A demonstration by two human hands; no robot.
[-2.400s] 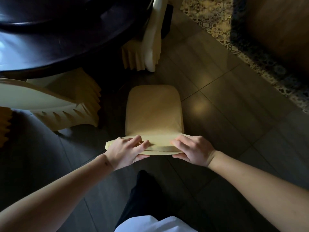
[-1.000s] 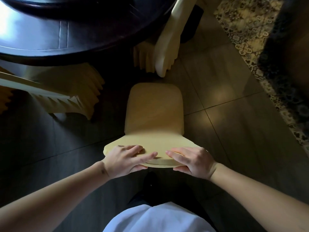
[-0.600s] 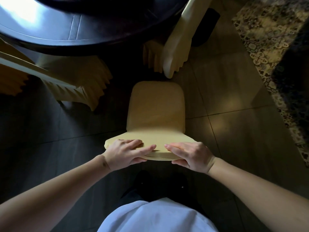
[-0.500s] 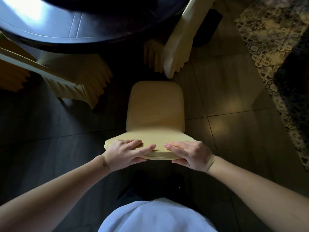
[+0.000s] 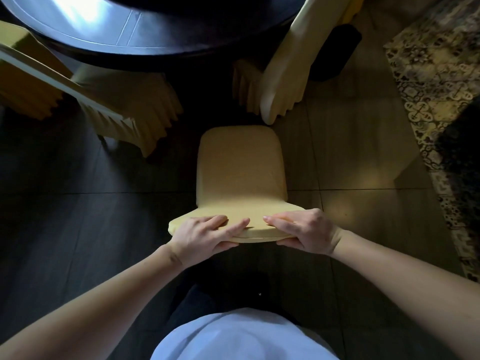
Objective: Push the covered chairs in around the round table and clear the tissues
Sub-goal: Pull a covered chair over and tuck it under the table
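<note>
A: Grip? Chair pos?
B: Your left hand [image 5: 205,236] & right hand [image 5: 305,233] clasp the yellow fabric-covered chair [image 5: 240,178] backrest top, chair short of the dark round table [image 5: 145,29].
A: Risk?
B: Right neighbour chair [image 5: 284,74] close; a skewed push may snag it.

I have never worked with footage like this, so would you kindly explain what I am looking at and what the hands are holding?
There is no machine here: a person wears a wide-angle camera on the head, looking forward and down, so this one picture shows their own arms. The left hand and right hand both grip the top edge of a yellow covered chair. It stands on the tiled floor, not yet under the dark round table at the top. Two other covered chairs, one left and one right, sit at the table. No tissues are visible.
</note>
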